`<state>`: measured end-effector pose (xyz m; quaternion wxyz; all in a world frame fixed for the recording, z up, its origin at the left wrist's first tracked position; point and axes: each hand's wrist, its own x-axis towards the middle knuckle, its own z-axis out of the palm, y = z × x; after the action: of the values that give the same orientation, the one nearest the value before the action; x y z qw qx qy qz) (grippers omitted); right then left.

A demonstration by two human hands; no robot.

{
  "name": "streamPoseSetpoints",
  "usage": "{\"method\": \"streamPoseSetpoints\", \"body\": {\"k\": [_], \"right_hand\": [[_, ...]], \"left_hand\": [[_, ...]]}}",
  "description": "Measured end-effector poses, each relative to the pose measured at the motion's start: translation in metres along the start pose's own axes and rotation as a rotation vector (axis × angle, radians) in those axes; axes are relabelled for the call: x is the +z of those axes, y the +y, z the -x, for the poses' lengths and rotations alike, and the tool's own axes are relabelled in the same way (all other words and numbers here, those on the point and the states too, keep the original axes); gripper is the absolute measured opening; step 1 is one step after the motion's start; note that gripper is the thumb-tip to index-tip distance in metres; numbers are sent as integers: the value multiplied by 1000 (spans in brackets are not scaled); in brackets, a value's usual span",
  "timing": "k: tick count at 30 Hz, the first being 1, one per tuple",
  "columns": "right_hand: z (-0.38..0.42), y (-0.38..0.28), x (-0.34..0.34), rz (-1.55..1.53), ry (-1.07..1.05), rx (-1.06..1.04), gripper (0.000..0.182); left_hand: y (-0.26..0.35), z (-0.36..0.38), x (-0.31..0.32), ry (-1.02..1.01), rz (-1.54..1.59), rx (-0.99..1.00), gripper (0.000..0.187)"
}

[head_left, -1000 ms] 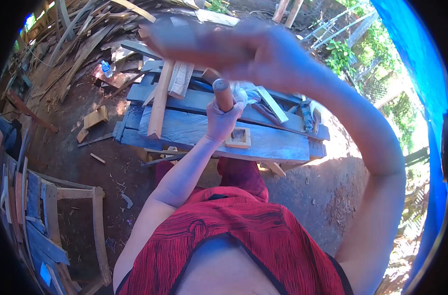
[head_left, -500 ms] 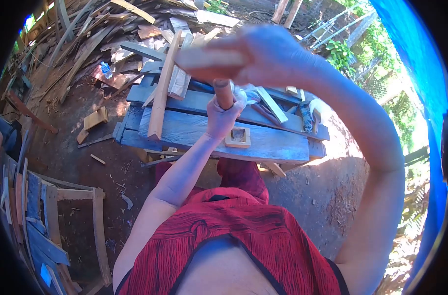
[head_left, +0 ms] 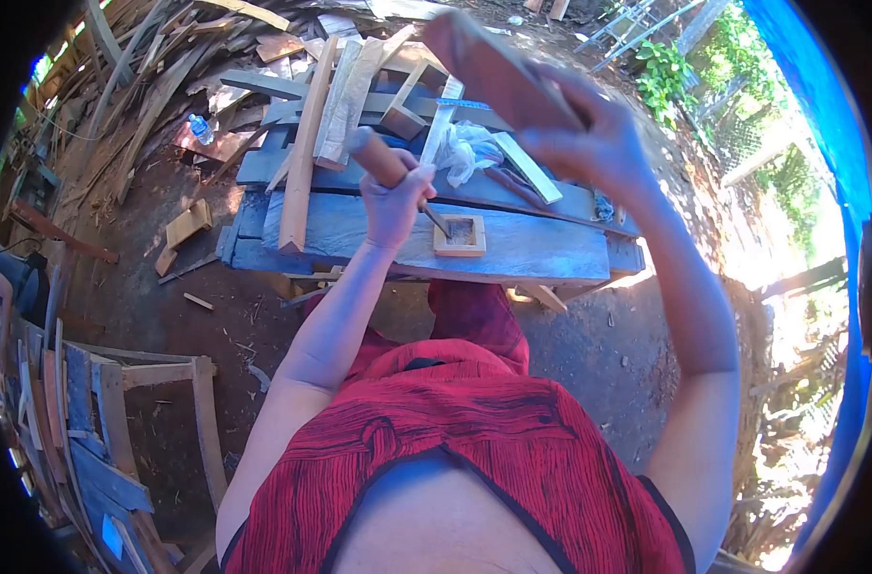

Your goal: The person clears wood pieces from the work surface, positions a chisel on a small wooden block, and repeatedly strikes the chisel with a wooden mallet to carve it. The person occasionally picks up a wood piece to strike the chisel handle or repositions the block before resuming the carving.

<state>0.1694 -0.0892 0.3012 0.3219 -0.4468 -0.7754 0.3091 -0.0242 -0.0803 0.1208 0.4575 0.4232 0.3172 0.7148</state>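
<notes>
Left hand (head_left: pixel 395 203), centre: round brown wooden-handled chisel (head_left: pixel 386 165), gripped by handle (head_left: pixel 376 156); likely stiff. Right hand (head_left: pixel 594 142): clasping oblong brown wooden block (head_left: pixel 498 72); likely heavy.

The pale square wooden block (head_left: pixel 460 250) lies flat, its top recessed. A wooden-handled chisel (head_left: pixel 383 163) slants down from the block's left to its recess. A brown wooden slab (head_left: pixel 503 77), blurred and tilted, is raised above the block's level.

Blue-capped bottle (head_left: pixel 200 129) near the scrap wood (head_left: pixel 168 86), crumpled plastic bag (head_left: pixel 466 151) beside a pale strip (head_left: pixel 527 167), blue tarp (head_left: pixel 807 91) at right.
</notes>
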Motion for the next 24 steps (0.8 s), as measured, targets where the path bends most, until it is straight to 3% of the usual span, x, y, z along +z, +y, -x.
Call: {"method": "streamPoseSetpoints", "body": {"k": [3,5,7,8,10,12,15,24], "right_hand": [[45,96,26,-174,51,176,70],[78,128,43,-124,17,452,71],[100,179,66,-143,71,356,70],[107,193,73,-152,129,258,70],[115,192,76,-191,121,321,70],[122,190,81,-228,105,385,70],[125,191,85,-286,106,429,70],[137,215,95,-430,186,359,72]], "left_hand": [[-15,-9,-20,69,100,2,14],[-25,-16,-31,286,302,-86,13],[-28,-20,-32,412,317,-107,11],[-22,-21,-26,389,269,-92,11],[-7,-22,-7,370,213,-80,12],[5,-19,22,92,76,-21,16],[11,-9,61,-78,-20,-4,15],[-27,-3,86,-196,-331,107,15]]}}
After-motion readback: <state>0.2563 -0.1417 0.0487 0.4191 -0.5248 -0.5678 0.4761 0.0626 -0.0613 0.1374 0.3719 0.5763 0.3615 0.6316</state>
